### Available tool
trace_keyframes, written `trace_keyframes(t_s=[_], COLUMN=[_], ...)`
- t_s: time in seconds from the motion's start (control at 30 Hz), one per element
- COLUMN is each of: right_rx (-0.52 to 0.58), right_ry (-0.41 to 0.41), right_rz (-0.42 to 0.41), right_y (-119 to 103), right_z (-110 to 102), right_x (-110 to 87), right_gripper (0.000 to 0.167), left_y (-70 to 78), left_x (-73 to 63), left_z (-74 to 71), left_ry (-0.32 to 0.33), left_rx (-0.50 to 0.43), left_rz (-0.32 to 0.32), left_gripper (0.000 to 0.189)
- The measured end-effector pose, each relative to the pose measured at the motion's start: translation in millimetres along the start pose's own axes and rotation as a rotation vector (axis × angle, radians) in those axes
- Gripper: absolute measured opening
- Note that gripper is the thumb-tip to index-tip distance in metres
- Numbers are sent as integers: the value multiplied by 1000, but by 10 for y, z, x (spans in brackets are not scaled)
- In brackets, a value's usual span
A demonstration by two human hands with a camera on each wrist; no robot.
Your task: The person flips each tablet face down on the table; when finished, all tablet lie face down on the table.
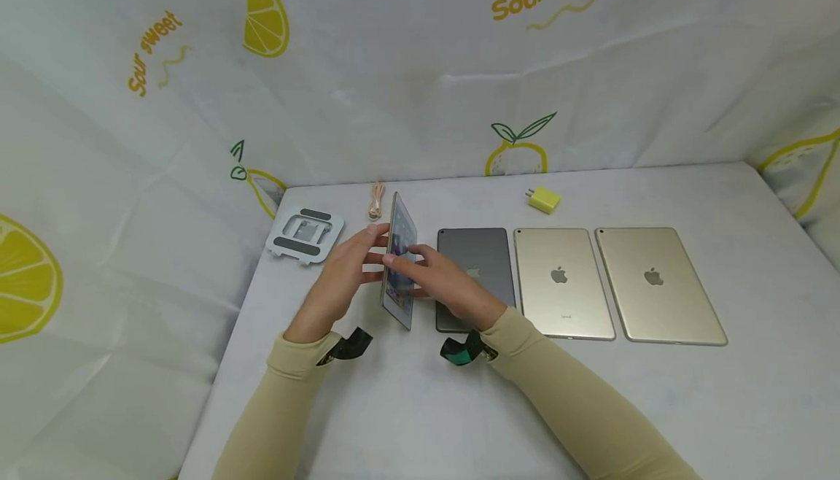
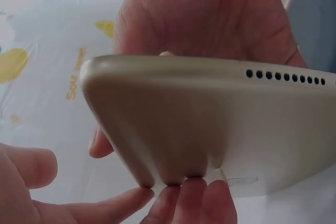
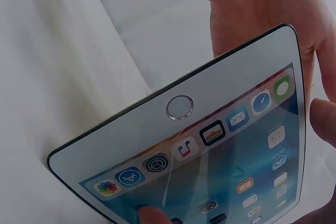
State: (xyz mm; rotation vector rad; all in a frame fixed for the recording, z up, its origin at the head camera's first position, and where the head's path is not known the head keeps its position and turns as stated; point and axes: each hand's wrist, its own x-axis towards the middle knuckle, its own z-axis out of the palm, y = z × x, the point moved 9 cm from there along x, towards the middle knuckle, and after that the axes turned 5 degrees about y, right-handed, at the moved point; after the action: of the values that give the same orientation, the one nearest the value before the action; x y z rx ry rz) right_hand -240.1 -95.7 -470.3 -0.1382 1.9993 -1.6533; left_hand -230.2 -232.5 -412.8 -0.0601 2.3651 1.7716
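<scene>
A gold-backed tablet (image 1: 400, 268) stands on edge, nearly upright, between the two hands. Its lit screen, with app icons and a round home button, faces right; the gold back, with a row of speaker holes (image 2: 286, 77), faces left. My right hand (image 1: 449, 283) grips it, thumb over the near edge and fingers on the screen side. From the other side, my left hand (image 1: 344, 276) presses extended fingertips (image 2: 190, 200) against the back. Beside the right hand lies a dark grey tablet (image 1: 475, 246), face down and partly covered by that hand and wrist.
Two gold tablets, a nearer one (image 1: 558, 297) and a farther one (image 1: 656, 290), lie face down to the right. A yellow charger plug (image 1: 544, 200) sits behind them. At the left are a white folding stand (image 1: 297, 247) and a bundled pinkish cable (image 1: 376, 200).
</scene>
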Motion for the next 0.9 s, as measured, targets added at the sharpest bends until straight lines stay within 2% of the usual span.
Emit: trace_keyframes(t_s=[0.53,0.9], right_rx=[83,165], right_ry=[-28,-53], right_rz=[-27,-60], right_y=[-15,-29], right_z=[47,68], right_x=[10,-7], right_gripper=[89,85], left_y=[-16,-194], left_x=[6,83], left_z=[4,69], left_ry=[8,-43], left_rx=[15,-72], left_rz=[-14,-125], left_gripper=[63,69])
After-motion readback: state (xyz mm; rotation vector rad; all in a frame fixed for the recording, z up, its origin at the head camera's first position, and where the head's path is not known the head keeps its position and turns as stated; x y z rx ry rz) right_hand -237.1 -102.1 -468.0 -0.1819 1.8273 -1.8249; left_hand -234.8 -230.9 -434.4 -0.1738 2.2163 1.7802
